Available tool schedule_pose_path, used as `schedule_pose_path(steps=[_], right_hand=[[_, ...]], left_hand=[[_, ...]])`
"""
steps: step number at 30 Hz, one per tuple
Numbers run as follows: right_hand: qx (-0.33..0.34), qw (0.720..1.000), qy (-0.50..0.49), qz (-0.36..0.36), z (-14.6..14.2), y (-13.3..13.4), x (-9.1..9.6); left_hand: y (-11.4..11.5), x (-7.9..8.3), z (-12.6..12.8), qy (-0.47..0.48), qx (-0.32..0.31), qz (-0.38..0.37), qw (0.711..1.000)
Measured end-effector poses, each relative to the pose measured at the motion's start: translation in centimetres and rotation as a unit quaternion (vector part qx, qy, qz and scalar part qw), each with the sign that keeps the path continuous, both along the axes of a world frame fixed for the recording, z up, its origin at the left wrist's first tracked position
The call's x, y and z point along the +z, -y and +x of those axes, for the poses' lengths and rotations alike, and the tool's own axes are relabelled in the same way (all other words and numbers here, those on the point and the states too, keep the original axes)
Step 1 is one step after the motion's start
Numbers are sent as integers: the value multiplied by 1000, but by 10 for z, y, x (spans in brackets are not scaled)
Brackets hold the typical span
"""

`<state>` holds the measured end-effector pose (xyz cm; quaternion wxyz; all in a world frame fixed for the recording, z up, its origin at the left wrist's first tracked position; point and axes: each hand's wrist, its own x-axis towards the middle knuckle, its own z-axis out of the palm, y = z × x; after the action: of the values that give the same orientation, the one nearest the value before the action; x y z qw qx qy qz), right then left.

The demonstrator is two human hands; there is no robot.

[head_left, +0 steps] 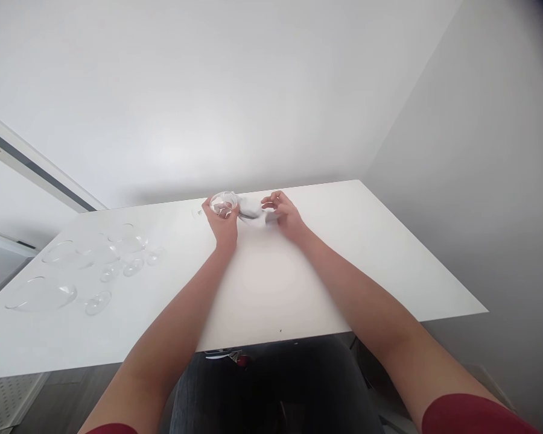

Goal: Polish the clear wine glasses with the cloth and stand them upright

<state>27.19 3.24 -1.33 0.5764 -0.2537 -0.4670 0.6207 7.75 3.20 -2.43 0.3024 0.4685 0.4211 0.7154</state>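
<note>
A clear wine glass (224, 204) is held above the far part of the white table (353, 253), its bowl wrapped in the fingers of my left hand (223, 223). Right beside it, my right hand (284, 214) pinches a small white cloth (252, 210), which reaches to the rim of the glass. Both hands are closed on what they hold. The stem and foot of the glass are hard to make out.
Several clear wine glasses (90, 265) lie on their sides at the left of the table. A grey wall stands close on the right, and a white wall lies behind. The table's near edge is above my lap.
</note>
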Motion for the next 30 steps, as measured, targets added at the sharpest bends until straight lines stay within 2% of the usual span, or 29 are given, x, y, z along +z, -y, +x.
schedule_pose_path(steps=[3, 6, 9, 12, 14, 16, 18, 21, 23, 25, 27, 29, 30], right_hand=[[80, 996, 32, -25, -4, 4, 2], [63, 992, 90, -62, -13, 4, -2], [67, 990, 119, -40, -18, 4, -5], [45, 997, 42, -48, -17, 3, -4], [2, 996, -32, -85, -13, 2, -2], [-7, 990, -63, -123, -10, 2, -1], [42, 989, -26, -143, -9, 4, 0], [167, 973, 96, -128, -8, 7, 0], [185, 971, 110, -107, -8, 6, -2], [97, 989, 56, -98, -7, -1, -6], [-73, 993, 23, -92, -4, -10, -13], [-226, 970, 66, -67, -2, -17, -19], [-275, 955, 101, -42, -1, -19, -21]], left_hand=[[0, 1, 1, 11, -10, 12, 1000], [2, 4, 3, 2, -40, 18, 999], [3, 6, 4, -18, -52, 23, 998], [2, 5, 4, -17, -47, 21, 999], [1, 4, 2, -4, -34, 12, 999], [-1, 2, 1, 9, -23, 7, 1000], [-2, 1, 1, 12, -23, 10, 1000], [-1, -1, 2, 2, -35, 11, 999], [0, -1, 2, -4, -37, 7, 999], [1, -1, 2, -1, -43, -5, 999], [1, -2, 2, 5, -66, -20, 998], [1, -3, 3, 10, -102, -32, 994], [1, -4, 3, 10, -119, -37, 992]])
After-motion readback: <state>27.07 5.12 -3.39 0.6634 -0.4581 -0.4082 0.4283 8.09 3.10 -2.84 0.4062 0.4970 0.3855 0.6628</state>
